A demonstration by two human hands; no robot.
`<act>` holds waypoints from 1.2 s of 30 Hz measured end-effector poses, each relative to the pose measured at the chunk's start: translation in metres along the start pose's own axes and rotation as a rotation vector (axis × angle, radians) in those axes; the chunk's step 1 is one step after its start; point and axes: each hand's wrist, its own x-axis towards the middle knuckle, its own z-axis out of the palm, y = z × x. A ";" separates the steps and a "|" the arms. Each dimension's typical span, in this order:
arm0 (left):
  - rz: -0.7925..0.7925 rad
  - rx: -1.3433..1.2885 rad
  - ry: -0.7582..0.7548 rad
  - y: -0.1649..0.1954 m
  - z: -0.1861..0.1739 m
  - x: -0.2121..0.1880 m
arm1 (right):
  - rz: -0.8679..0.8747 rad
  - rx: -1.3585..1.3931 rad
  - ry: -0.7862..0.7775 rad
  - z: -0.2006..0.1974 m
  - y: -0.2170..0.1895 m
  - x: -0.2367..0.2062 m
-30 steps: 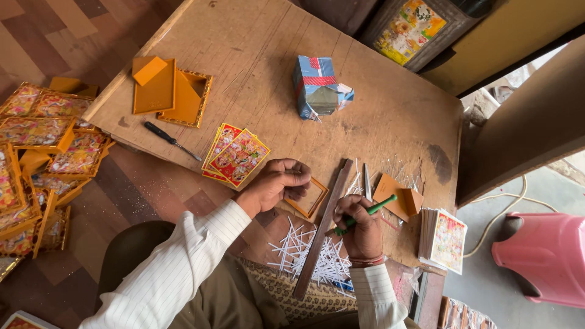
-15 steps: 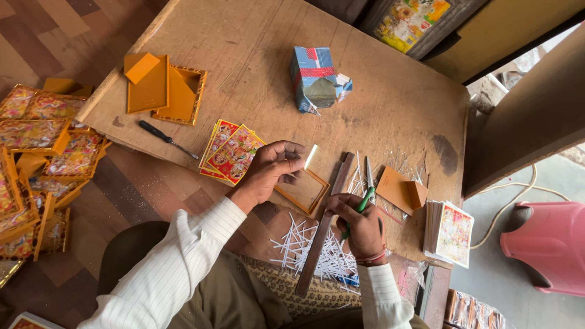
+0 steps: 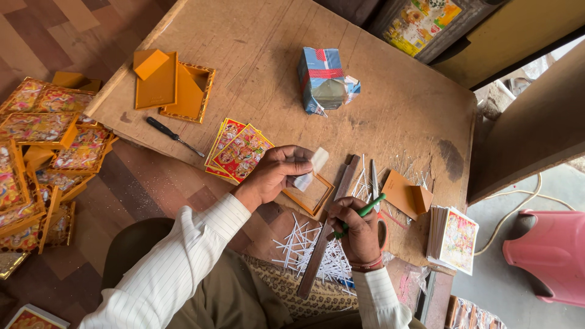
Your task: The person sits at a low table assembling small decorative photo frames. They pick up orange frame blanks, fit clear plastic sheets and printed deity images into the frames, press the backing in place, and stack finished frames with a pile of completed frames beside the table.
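White slip (image 3: 311,167) pinched in left hand (image 3: 277,173) fingers; right hand (image 3: 356,228) seemingly around green pen (image 3: 365,212).

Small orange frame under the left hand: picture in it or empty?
Empty. The small orange frame lies flat on the wooden board, bare wood showing through its opening. The left hand holds a white piece above it.

A small, pale rectangular piece of glass (image 3: 311,169) sits tilted above a small orange rectangular frame (image 3: 309,194) lying flat near the table edge. A green-handled cutter (image 3: 364,213) slants upward beside a long brown wooden ruler (image 3: 329,225).
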 end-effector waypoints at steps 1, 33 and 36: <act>-0.024 -0.014 0.000 -0.001 -0.002 0.001 | 0.007 0.040 0.025 0.001 0.002 -0.001; 0.227 0.092 0.112 0.010 0.022 -0.007 | 0.056 0.307 0.194 -0.037 -0.015 0.009; 0.167 0.096 0.151 0.009 0.023 -0.008 | -0.076 0.174 0.213 -0.020 -0.021 0.007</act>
